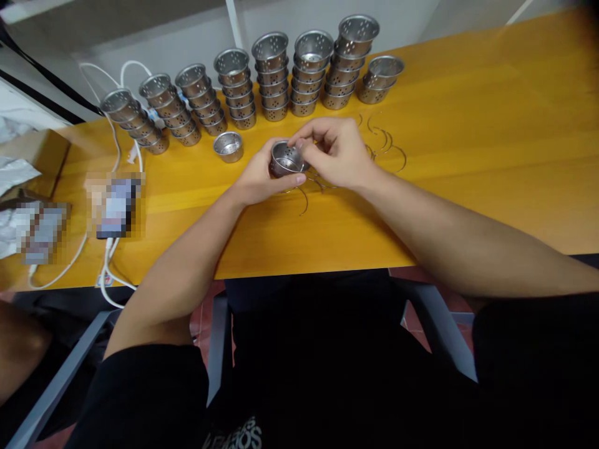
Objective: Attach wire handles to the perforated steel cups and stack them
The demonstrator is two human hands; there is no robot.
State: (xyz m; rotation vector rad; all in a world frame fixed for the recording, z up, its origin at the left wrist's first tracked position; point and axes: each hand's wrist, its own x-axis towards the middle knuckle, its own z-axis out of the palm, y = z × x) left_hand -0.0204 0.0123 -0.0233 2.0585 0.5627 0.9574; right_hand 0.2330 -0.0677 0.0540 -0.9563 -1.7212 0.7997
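A small perforated metal cup (283,159) is tilted with its opening toward me. My left hand (262,177) is closed around its left and lower side, the thumb lying along the near edge. At the cup's right rim, my right hand (337,153) has thumb and index finger pinched together; whether they hold the rim or a thin wire there is too small to tell. Thin curved wires (399,157) lie on the table to the right of the hands and beneath them. A single metal cup (228,148) stands left of my left hand.
Several stacks of perforated cups (275,93) line the back of the wooden table (486,137). Toward the left are a phone (115,209) with white cables, a second blurred device (45,234) and a cardboard box (51,153). Another person's bare limb (21,349) shows at lower left.
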